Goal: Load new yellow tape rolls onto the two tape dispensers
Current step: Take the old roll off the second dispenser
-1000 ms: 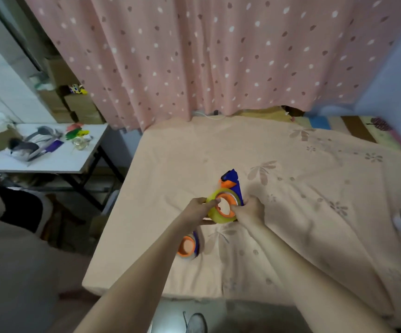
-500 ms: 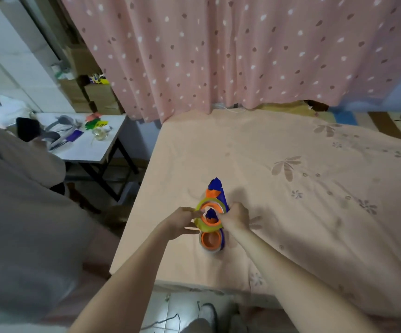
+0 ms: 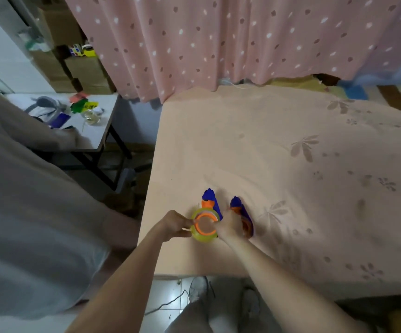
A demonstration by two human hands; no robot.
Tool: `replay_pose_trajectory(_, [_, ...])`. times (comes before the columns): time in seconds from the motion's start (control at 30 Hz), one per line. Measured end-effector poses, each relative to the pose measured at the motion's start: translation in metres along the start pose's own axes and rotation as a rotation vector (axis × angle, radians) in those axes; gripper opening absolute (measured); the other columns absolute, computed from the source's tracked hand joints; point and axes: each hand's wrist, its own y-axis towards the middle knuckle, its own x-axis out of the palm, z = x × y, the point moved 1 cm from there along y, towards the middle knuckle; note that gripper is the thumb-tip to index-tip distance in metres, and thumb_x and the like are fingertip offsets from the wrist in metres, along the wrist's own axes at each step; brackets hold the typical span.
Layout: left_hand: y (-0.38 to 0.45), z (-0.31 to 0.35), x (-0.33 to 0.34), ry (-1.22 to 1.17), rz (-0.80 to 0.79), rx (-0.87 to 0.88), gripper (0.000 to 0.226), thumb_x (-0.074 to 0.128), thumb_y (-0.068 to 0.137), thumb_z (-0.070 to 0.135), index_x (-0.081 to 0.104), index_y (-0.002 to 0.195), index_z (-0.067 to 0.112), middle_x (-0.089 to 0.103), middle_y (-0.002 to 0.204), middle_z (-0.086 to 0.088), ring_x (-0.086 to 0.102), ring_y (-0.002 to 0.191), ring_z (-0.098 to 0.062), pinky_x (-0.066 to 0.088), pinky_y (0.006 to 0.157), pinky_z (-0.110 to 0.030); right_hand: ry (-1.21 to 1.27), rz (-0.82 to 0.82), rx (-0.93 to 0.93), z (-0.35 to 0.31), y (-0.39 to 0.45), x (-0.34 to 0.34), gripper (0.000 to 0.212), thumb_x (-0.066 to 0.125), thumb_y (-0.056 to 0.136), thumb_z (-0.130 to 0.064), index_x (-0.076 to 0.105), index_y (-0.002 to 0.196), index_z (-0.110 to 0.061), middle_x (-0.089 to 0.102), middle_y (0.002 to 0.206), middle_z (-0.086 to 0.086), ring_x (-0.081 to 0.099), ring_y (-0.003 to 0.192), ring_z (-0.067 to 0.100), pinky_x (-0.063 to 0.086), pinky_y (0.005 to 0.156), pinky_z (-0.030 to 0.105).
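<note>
A blue tape dispenser [image 3: 209, 196] with an orange hub lies near the bed's front left corner, with a yellow tape roll [image 3: 203, 237] sitting around the hub. My left hand [image 3: 174, 225] pinches the roll's left side. On the roll's right edge, my right hand [image 3: 230, 227] has its fingers closed. A second blue and orange dispenser [image 3: 241, 211] lies just to the right, with no yellow roll visible on it. My right hand partly hides its wheel.
The peach bed cover [image 3: 291, 176] ends close in front of my hands. A person in grey [image 3: 26, 212] stands at the left, near a cluttered side table [image 3: 98, 131]. A pink curtain [image 3: 218, 39] hangs behind, cardboard boxes [image 3: 81, 68] stand far left, and a cable [image 3: 165, 304] runs across the floor.
The view swung left and closer. Both hands moved the dispenser with the yellow roll toward the bed's front left corner. The second dispenser, earlier below my hands, now lies to its right.
</note>
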Motion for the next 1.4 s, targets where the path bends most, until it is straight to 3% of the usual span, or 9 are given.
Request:
replay_pose_trajectory(0.1, [0.010, -0.012, -0.026, 0.048, -0.014, -0.042, 0.006, 0.067, 0.089, -0.005, 0.067, 0.088, -0.011, 0.064, 0.093, -0.023, 0.065, 0.080, -0.034, 0.056, 0.095, -0.051, -0.050, -0.015, 0.018, -0.012, 0.001, 0.029, 0.009, 0.066, 0.085, -0.012, 0.057, 0.082, -0.011, 0.062, 0.081, 0.007, 0.063, 0.075, 0.026, 0.042, 0.060, 0.030])
replay_pose_trajectory(0.37, [0.039, -0.026, -0.064, 0.157, -0.128, -0.148, 0.030, 0.050, 0.099, 0.000, 0.062, 0.125, -0.009, 0.067, 0.117, -0.027, 0.066, 0.103, -0.035, 0.054, 0.096, -0.046, -0.187, 0.014, 0.072, -0.028, 0.017, 0.062, 0.036, 0.063, 0.087, -0.014, 0.060, 0.122, -0.005, 0.066, 0.109, 0.012, 0.067, 0.101, 0.028, 0.049, 0.074, 0.032])
replay_pose_trajectory(0.6, [0.044, -0.026, -0.064, 0.194, -0.136, -0.168, 0.023, 0.047, 0.099, 0.003, 0.063, 0.115, -0.003, 0.066, 0.106, -0.017, 0.067, 0.093, -0.033, 0.055, 0.091, -0.044, -0.153, -0.212, 0.041, -0.020, 0.029, 0.062, 0.017, 0.062, 0.089, -0.022, 0.063, 0.093, -0.005, 0.066, 0.088, 0.014, 0.065, 0.084, 0.029, 0.051, 0.075, 0.035])
replay_pose_trajectory(0.67, [0.046, -0.019, -0.061, 0.229, -0.061, -0.155, 0.018, 0.049, 0.098, 0.003, 0.065, 0.103, -0.003, 0.065, 0.091, -0.017, 0.064, 0.072, -0.029, 0.057, 0.075, -0.039, -0.121, -0.047, 0.032, -0.015, 0.034, 0.054, 0.014, 0.057, 0.091, -0.018, 0.061, 0.093, -0.005, 0.063, 0.088, 0.014, 0.065, 0.089, 0.032, 0.049, 0.074, 0.033])
replay_pose_trajectory(0.8, [0.048, 0.004, -0.037, 0.239, 0.001, -0.057, 0.028, 0.042, 0.095, 0.005, 0.064, 0.078, 0.008, 0.059, 0.067, -0.006, 0.049, 0.053, -0.018, 0.045, 0.056, -0.025, -0.334, 0.392, 0.097, 0.014, 0.041, 0.031, 0.074, 0.072, 0.078, -0.035, 0.043, 0.138, -0.002, 0.050, 0.130, 0.023, 0.051, 0.121, 0.041, 0.046, 0.098, 0.044])
replay_pose_trajectory(0.97, [0.051, 0.019, 0.003, 0.190, -0.037, -0.019, 0.030, 0.035, 0.095, 0.004, 0.061, 0.080, 0.010, 0.057, 0.061, -0.002, 0.047, 0.050, -0.017, 0.043, 0.048, -0.022, -0.211, 0.039, 0.347, 0.053, 0.058, 0.023, 0.131, 0.082, 0.070, -0.048, -0.007, 0.159, -0.013, 0.024, 0.160, 0.018, 0.030, 0.146, 0.038, 0.034, 0.115, 0.049])
replay_pose_trajectory(1.2, [0.042, 0.040, 0.053, 0.126, -0.107, -0.046, 0.030, 0.031, 0.097, 0.010, 0.061, 0.100, 0.015, 0.053, 0.067, -0.002, 0.046, 0.049, -0.012, 0.035, 0.046, -0.021, -0.011, 0.096, 0.211, 0.059, 0.059, -0.004, 0.100, 0.077, 0.061, -0.048, 0.037, 0.144, -0.009, 0.055, 0.134, 0.010, 0.051, 0.127, 0.030, 0.042, 0.107, 0.035])
replay_pose_trajectory(1.27, [0.039, 0.052, 0.074, 0.094, -0.147, -0.024, 0.031, 0.035, 0.102, 0.022, 0.061, 0.118, 0.017, 0.055, 0.072, -0.003, 0.051, 0.050, -0.012, 0.038, 0.046, -0.019, 0.176, 0.139, 0.188, 0.060, 0.056, -0.028, 0.085, 0.081, 0.059, -0.049, 0.049, 0.132, -0.019, 0.064, 0.120, 0.001, 0.063, 0.108, 0.019, 0.051, 0.085, 0.026])
replay_pose_trajectory(1.4, [0.022, 0.086, 0.129, 0.035, -0.254, -0.004, 0.047, 0.038, 0.099, 0.053, 0.062, 0.124, 0.021, 0.070, 0.117, -0.006, 0.065, 0.106, -0.025, 0.052, 0.092, -0.037, 0.477, 0.146, 0.132, 0.063, 0.045, -0.081, 0.073, 0.080, 0.061, -0.044, 0.051, 0.127, -0.033, 0.067, 0.107, -0.009, 0.066, 0.094, 0.010, 0.056, 0.079, 0.029])
